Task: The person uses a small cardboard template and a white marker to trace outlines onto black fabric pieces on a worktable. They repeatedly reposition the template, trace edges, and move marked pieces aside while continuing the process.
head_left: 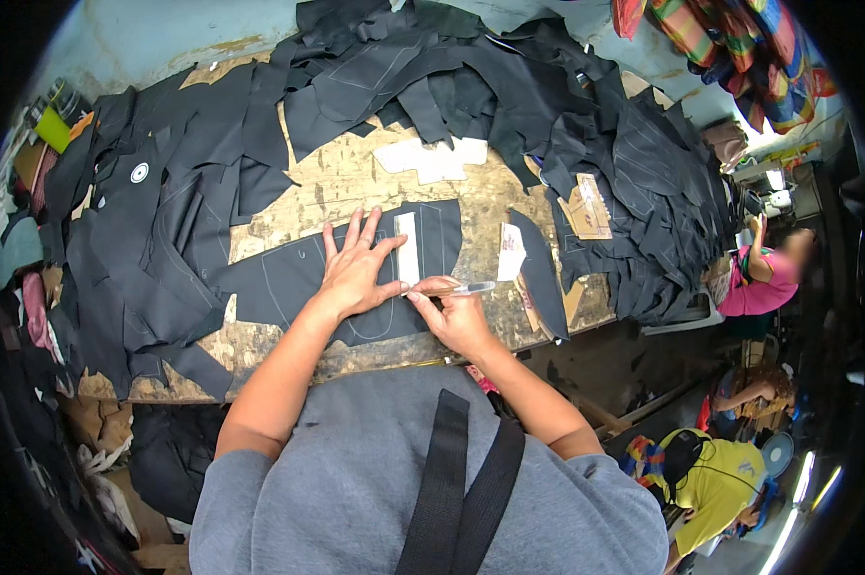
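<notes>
A dark fabric piece (289,276) with pale pattern outlines lies flat on the worn wooden table, right in front of me. On its right part rests a narrow white rectangular template (409,251). My left hand (358,268) lies with its fingers spread on the fabric, thumb and forefinger against the template's left side. In my right hand (456,316) is a pen (466,288) with a clear barrel, pinched between the fingers. Its tip is at the lower end of the template, close to my left thumb.
Heaps of dark cut fabric (385,72) cover the table's (337,177) far side and both ends. White paper patterns (432,160) and a brown one (587,209) lie around. A person in pink (760,280) sits at the right; another in yellow (715,479) is at lower right.
</notes>
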Demonstrator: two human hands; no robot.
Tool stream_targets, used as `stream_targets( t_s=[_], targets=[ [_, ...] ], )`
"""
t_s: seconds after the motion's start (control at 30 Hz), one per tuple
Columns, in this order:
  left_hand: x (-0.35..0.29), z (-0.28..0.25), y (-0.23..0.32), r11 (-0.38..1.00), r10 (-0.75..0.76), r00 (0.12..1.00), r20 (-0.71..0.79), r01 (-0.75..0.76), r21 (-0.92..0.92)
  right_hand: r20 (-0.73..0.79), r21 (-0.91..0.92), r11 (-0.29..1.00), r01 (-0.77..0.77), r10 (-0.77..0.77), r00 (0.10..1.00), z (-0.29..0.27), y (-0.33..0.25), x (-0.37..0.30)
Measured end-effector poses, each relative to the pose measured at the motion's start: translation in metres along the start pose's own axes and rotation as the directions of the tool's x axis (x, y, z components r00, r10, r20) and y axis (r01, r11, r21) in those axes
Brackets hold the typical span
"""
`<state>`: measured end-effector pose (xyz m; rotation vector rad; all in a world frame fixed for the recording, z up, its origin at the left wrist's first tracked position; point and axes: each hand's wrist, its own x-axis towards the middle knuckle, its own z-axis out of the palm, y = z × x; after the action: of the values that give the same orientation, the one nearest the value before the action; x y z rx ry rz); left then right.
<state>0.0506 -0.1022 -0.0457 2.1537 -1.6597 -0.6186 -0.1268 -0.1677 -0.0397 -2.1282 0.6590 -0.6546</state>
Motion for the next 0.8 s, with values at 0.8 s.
stream_targets(
  t_s=[0.8],
  targets=[
    [-0.039, -0.005, -0.014, 0.998, -0.050, 0.995, -0.083, 0.047, -0.038, -0.268, 0.072, 0.996, -0.058, 0.075, 0.961, 0.000, 0.042, 0.020]
  ],
)
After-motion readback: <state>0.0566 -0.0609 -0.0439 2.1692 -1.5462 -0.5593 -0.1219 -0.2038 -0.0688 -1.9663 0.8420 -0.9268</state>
